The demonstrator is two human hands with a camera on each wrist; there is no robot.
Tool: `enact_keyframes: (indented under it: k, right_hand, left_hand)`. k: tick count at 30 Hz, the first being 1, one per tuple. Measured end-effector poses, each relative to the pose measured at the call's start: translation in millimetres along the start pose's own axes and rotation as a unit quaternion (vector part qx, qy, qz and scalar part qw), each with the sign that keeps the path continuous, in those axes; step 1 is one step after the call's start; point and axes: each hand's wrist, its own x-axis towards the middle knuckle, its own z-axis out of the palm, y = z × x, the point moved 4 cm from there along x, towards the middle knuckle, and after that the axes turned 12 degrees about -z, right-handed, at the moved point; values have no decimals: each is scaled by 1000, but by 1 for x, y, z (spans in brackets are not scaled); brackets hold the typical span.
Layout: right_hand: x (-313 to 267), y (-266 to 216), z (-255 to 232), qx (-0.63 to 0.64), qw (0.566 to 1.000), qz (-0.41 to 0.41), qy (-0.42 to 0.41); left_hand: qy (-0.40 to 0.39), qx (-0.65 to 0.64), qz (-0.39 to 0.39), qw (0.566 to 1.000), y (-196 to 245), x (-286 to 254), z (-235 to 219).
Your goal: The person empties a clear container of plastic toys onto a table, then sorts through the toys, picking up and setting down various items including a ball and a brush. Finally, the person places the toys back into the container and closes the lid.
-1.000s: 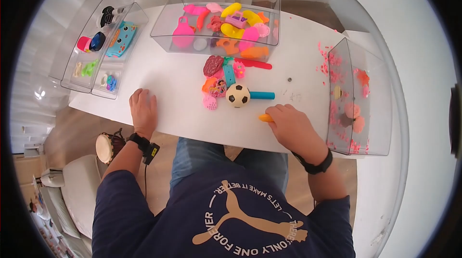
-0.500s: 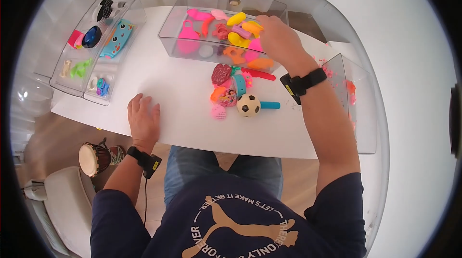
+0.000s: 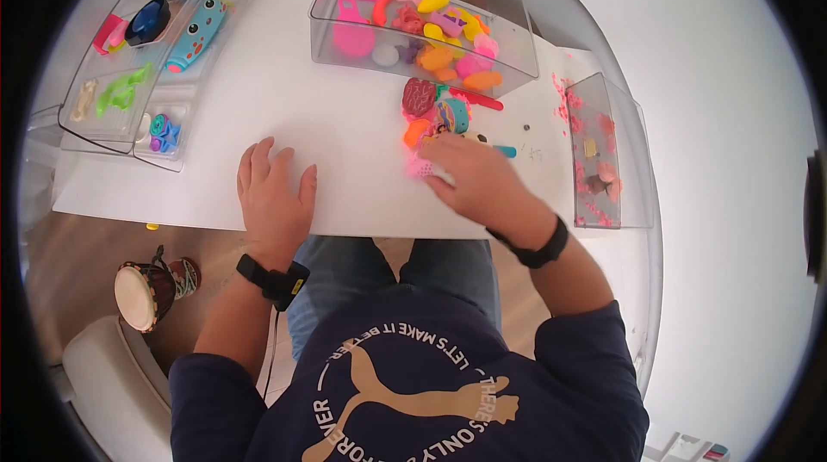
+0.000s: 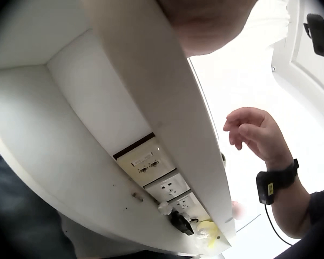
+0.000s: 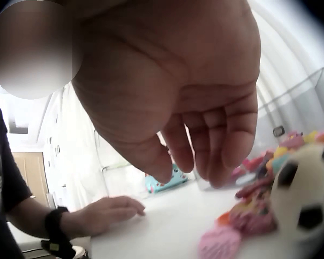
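My right hand hovers palm down over the near side of the toy pile. Its fingers hang loosely bent and hold nothing in the right wrist view. Below the fingertips lies a pink dotted toy. A black-and-white toy football sits beside it, mostly hidden by the hand in the head view. Also in the pile are a dark red wrinkled piece, an orange piece and a teal piece. On the white table, my left hand rests with fingers spread, touching no toy.
Behind the pile stands a clear bin full of colourful toys. Another clear divided bin is at the left, and a clear box with pink bits at the right. A red stick and a blue handle lie by the pile.
My right hand pinched a yellow-orange toy near the front edge, went over the back bin, and is now back at the pile without it. The left hand has stayed on the table.
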Motion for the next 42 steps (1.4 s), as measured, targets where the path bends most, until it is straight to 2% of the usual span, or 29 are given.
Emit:
enact_keyframes:
  k: [3, 6, 10, 18, 27, 30, 32, 34, 36, 37, 39, 42]
  right_hand:
    - [-4, -6, 34, -43, 995, 57, -70]
    - [-3, -14, 49, -125, 985, 85, -81]
    - [-2, -17, 55, -157, 979, 92, -87]
    - [0, -29, 53, -175, 978, 15, -111]
    - [-7, -19, 50, -55, 995, -25, -83]
    - [2, 6, 23, -11, 999, -44, -13]
    - [18, 18, -22, -18, 998, -11, 59]
    - [34, 41, -60, -37, 995, 15, 96]
    - [47, 62, -97, -63, 982, 17, 179]
    - [51, 78, -105, 5, 981, 85, 174]
    - [57, 103, -115, 145, 954, 208, 163]
    - [51, 132, -109, 204, 927, 192, 248]
  left_hand:
    - [-2, -4, -5, 1000, 2, 0, -2]
    - [15, -12, 1, 1000, 0, 0, -3]
    - [23, -2, -5, 1000, -1, -1, -3]
    - [42, 2, -28, 999, -1, -1, -4]
    - [30, 42, -53, 997, 2, 0, 1]
    - [32, 43, -39, 998, 0, 0, 1]
    - [31, 42, -40, 998, -1, -1, 2]
    - [34, 42, -41, 998, -1, 0, 2]
    - [38, 40, -39, 998, -1, 0, 3]
    - [37, 35, -36, 998, -1, -1, 4]
    - [43, 32, -32, 998, -3, 0, 3]
    - [30, 38, -36, 998, -2, 2, 2]
